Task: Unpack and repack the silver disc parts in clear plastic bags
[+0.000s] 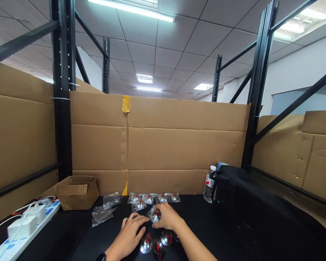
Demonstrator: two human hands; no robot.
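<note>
My right hand (168,217) grips a small shiny silver round piece (155,216) with a red part; clear plastic film shows beside it. Beside it, my left hand (130,232) is open, fingers apart, its fingertips close to that piece. Nearer to me lie several loose silver round pieces with red parts, among them one (146,243) below my left hand, one (159,247) in the middle and one (166,238) partly under my right wrist. Farther back, a row of similar pieces in clear bags (149,198) lies on the black table top (203,224).
Clear plastic bags (103,214) lie left of the row, near an open cardboard box (78,194). At far left is a white power strip (23,237) with plugs and cables. A water bottle (209,185) and a large black bag (260,217) stand right. Cardboard panels (163,148) wall the back.
</note>
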